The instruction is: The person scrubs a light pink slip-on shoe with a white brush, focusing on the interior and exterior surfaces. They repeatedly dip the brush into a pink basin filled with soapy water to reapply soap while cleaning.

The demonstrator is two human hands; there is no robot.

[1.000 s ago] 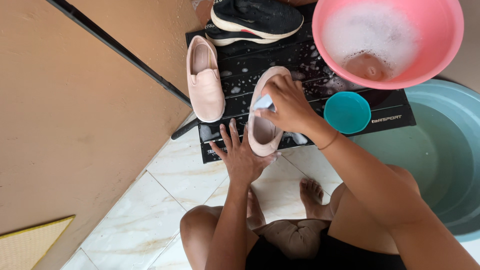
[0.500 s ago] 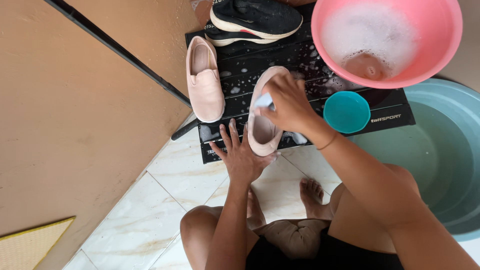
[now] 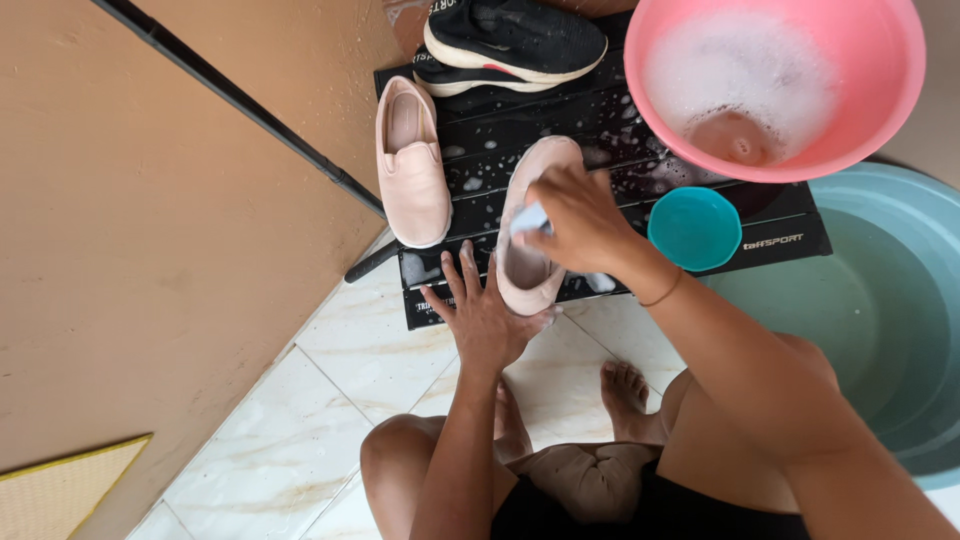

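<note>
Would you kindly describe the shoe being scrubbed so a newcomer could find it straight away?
Start at the big pink basin of suds; left of it lies a black slatted mat. On its near edge sits a pale pink slip-on, steadied by the left hand, with the right hand inside. Its twin lies untouched; the third shoe is black.

Left hand (image 3: pixel 487 312): palm down, fingers (image 3: pixel 453 282) spread and extended forward, wrist straight, forearm rising from between the bent knees. Right hand (image 3: pixel 580 218): fingers curled closed in a grip, knuckles up, wrist slightly flexed and ringed by a thin band; the forearm crosses from lower right. Both bare feet rest flat on the floor.
</note>
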